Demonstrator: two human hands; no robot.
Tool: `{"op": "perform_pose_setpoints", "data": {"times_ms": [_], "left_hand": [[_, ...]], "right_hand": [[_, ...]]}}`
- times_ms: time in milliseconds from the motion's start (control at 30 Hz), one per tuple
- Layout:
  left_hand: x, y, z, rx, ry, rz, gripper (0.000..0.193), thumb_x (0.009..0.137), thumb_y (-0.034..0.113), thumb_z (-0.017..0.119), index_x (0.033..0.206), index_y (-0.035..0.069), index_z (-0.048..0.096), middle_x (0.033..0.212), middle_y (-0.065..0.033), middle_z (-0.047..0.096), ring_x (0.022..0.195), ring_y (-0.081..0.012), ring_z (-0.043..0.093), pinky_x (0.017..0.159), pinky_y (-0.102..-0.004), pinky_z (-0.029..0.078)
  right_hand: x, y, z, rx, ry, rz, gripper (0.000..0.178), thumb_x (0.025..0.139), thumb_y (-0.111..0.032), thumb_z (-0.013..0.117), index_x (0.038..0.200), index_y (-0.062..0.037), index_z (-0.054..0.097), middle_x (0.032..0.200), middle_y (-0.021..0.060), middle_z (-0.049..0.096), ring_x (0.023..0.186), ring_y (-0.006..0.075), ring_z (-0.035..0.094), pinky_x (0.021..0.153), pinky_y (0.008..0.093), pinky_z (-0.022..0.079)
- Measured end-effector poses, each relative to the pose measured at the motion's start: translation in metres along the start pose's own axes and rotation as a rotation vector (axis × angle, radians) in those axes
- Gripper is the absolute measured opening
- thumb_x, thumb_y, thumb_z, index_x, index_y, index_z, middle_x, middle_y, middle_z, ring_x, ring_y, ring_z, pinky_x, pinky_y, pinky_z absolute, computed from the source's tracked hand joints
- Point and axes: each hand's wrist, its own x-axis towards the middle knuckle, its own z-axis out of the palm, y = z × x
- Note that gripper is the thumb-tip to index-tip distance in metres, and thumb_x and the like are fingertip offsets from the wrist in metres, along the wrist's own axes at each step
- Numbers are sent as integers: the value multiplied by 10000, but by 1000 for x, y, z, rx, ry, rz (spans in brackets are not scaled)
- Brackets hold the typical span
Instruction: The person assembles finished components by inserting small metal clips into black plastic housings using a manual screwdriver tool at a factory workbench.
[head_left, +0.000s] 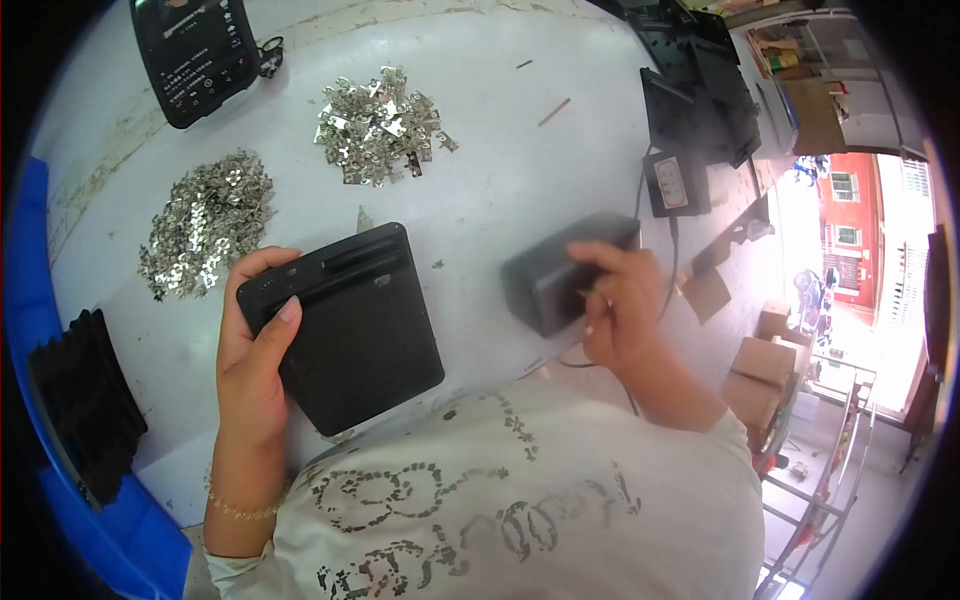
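My left hand (262, 350) grips the left side of a flat black plastic panel (365, 345), thumb on its face and fingers behind the edge. The panel is tilted above the near part of the table and has a raised slot along its far end. To the right, my right hand (625, 310) is closed at the near right side of a dark, box-shaped object (570, 275), smeared by motion. Its exact kind is not clear. Beyond the panel lie two heaps of small shiny metal pieces, a left heap (208, 225) and a far heap (380, 125).
A phone (200, 60) with a lit screen stands at the far left. Black plastic parts (695, 90) are stacked at the far right, beside a small corded black box (677, 183). A blue bin (110, 535) with black pieces (88, 400) flanks the left edge. Cardboard boxes (760, 375) sit at right.
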Motion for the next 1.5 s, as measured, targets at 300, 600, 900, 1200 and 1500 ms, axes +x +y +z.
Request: {"op": "perform_pose_setpoints", "data": {"times_ms": [300, 600, 900, 1200, 1500], "left_hand": [[4, 1, 1, -47, 42, -32, 372, 875, 152, 533, 1196, -7, 431, 1084, -81, 539, 1011, -136, 501, 923, -259, 377], [5, -3, -2, -47, 49, -14, 400, 874, 152, 518, 1219, -25, 419, 1106, -98, 533, 1037, -162, 507, 944, -279, 378], [6, -3, 3, -48, 68, 14, 403, 885, 116, 470, 1254, -32, 401, 1141, -127, 532, 1073, -190, 512, 965, -297, 375], [5, -6, 3, -42, 98, 35, 413, 891, 117, 461, 1267, -37, 390, 1169, -137, 526, 1096, -193, 506, 976, -299, 364], [3, -2, 0, 9, 87, 13, 396, 887, 115, 465, 1254, -24, 412, 1147, -114, 532, 1081, -180, 507, 968, -291, 365]], "right_hand": [[-35, -4, 3, 67, 59, 42, 144, 638, -16, 522, 704, -69, 405, 945, 150, 661, 538, 191, 392, 569, 327, 308], [-70, -4, 4, 124, 51, 29, 248, 948, -255, 401, 815, -46, 380, 1059, 173, 515, 794, 246, 430, 732, 362, 375], [-75, -19, 1, 319, 286, 259, 173, 919, -133, 417, 789, -19, 428, 930, 201, 561, 669, 178, 425, 584, 280, 372], [-61, -19, 4, 333, 311, 408, 208, 945, -182, 411, 822, -16, 436, 838, 124, 497, 665, 125, 395, 594, 234, 346], [-13, -9, -6, 518, 172, 686, 140, 942, -122, 437, 851, -16, 451, 834, 80, 492, 692, 129, 413, 642, 238, 358]]}}
